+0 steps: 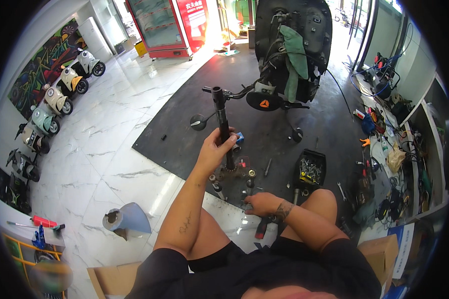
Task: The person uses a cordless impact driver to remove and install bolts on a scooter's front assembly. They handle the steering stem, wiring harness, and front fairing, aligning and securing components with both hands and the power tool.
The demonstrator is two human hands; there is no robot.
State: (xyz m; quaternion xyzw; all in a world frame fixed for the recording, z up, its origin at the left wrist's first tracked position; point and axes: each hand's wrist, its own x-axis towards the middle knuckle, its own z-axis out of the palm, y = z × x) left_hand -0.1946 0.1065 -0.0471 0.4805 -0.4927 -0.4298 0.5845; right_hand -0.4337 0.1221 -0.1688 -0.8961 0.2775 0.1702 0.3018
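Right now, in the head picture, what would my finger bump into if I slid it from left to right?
Parked scooters → blue-grey curved piece → left hand around a black tube → right hand → black bin of small metal parts → wrench → little orange thing.

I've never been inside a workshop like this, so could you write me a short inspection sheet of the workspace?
Surface: black mat over white tiles.
Work pieces: black tube, nearly upright; metal leg near its lower end.
Clutter: black bin of small metal parts; wrench on the mat; more tools along the right side.
Hands: left hand wrapped around the tube; right hand at the metal leg, grip unclear.
Cables: black cable beside the scooter; blue cables looped at the right.
Surroundings: black scooter ahead, parked scooters and red fridge beyond, to the left.
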